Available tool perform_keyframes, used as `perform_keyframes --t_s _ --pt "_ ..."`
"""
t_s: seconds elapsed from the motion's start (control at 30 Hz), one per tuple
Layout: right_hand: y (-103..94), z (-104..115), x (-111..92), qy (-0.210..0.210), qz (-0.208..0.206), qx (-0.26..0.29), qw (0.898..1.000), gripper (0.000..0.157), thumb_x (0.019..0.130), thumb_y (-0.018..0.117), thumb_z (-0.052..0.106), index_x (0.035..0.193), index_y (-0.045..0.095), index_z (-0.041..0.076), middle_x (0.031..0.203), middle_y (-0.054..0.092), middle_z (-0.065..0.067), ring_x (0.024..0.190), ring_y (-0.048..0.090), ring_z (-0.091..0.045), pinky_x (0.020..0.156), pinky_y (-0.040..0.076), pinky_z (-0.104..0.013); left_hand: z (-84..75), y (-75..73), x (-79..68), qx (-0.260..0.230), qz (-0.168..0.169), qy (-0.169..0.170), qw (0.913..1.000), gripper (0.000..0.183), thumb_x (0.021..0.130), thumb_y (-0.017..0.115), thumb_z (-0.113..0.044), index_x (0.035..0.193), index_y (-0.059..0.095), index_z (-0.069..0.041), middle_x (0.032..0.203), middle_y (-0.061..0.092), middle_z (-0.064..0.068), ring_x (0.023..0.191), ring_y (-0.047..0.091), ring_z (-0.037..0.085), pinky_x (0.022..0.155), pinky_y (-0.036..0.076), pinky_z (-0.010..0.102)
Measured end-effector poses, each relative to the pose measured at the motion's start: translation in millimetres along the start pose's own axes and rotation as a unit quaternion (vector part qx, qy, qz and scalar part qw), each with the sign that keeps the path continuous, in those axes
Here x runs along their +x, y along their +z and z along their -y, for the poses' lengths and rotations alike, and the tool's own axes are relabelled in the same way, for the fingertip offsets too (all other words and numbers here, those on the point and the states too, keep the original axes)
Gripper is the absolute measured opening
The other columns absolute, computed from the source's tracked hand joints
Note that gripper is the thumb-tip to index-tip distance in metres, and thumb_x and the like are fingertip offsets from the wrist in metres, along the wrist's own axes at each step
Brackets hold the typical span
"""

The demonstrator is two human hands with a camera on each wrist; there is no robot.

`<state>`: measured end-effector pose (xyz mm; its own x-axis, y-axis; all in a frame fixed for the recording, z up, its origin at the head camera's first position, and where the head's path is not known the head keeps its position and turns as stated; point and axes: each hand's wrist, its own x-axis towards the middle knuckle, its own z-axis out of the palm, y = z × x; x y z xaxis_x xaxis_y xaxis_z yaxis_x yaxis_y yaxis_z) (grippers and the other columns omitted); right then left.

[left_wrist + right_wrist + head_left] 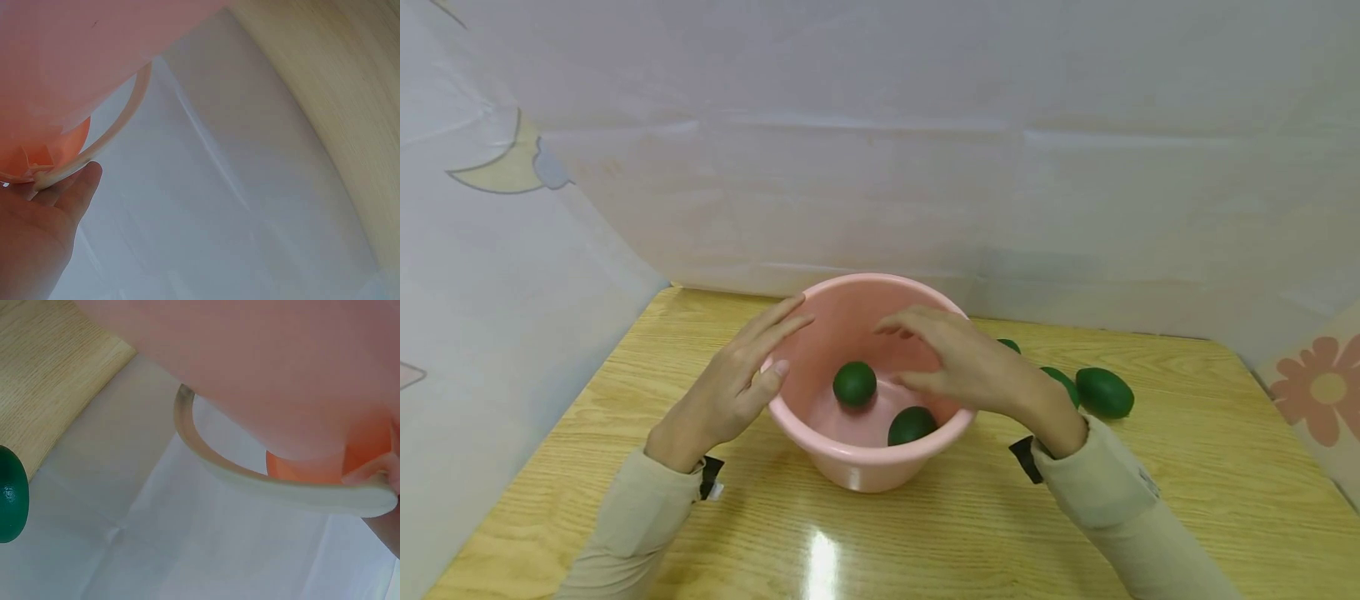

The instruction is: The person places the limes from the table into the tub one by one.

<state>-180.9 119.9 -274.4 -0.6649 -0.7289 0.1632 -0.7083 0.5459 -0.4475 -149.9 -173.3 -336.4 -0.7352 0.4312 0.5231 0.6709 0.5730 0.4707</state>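
A pink bucket (863,456) stands upright in the middle of the table, with two dark green oval fruits inside, one near its centre (854,384) and another by the front wall (912,425). At the left rim is my left hand (733,383), its fingers lying loosely extended along the edge. My right hand (962,354) reaches over the right rim, fingers bent loosely above the inside and nothing held. Below the rim the bucket's pale handle (281,492) hangs down; in the left wrist view the fingers of my left hand (31,244) are right at its end.
Several more green fruits (1105,392) lie on the wooden table (1187,467) right of the bucket, partly hidden behind my right forearm. A pale sheet (865,183) hangs along the table's back edge, and another patterned one covers the left side.
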Motion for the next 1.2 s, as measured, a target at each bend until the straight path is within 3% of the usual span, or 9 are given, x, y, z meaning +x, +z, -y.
perform_keyframes --t_s 0.37,0.73,1.2 --pt "-11.9 -5 -8 -0.005 -0.059 0.005 0.998 0.045 0.088 0.074 0.017 0.13 0.06 0.012 0.137 0.058 -0.007 0.13 0.053 -0.027 0.106 0.045 -0.049 -2.0 -2.7 0.8 0.008 0.003 0.007 0.9999 0.05 0.1 0.043 -0.02 0.148 0.046 -0.011 0.162 0.032 0.008 0.149 0.031 0.028 0.114 0.032 0.057" --pt "-21.1 -11 -19 -0.01 -0.083 -0.011 0.996 0.047 0.087 0.076 0.018 0.131 0.06 0.01 0.137 0.058 -0.008 0.133 0.05 -0.028 0.109 0.042 -0.049 -0.7 -2.6 1.8 0.01 0.001 0.009 0.9999 0.049 0.1 0.042 -0.021 0.148 0.046 -0.01 0.161 0.032 0.009 0.148 0.031 0.029 0.114 0.033 0.057" --pt "-31.0 -20 -33 -0.002 -0.099 -0.003 0.995 0.05 0.087 0.075 0.014 0.133 0.058 0.007 0.137 0.057 -0.007 0.126 0.055 -0.028 0.102 0.048 -0.049 -0.9 -2.5 3.4 0.014 0.001 0.011 0.9998 0.05 0.1 0.042 -0.022 0.148 0.046 -0.01 0.161 0.033 0.009 0.148 0.032 0.029 0.113 0.033 0.057"
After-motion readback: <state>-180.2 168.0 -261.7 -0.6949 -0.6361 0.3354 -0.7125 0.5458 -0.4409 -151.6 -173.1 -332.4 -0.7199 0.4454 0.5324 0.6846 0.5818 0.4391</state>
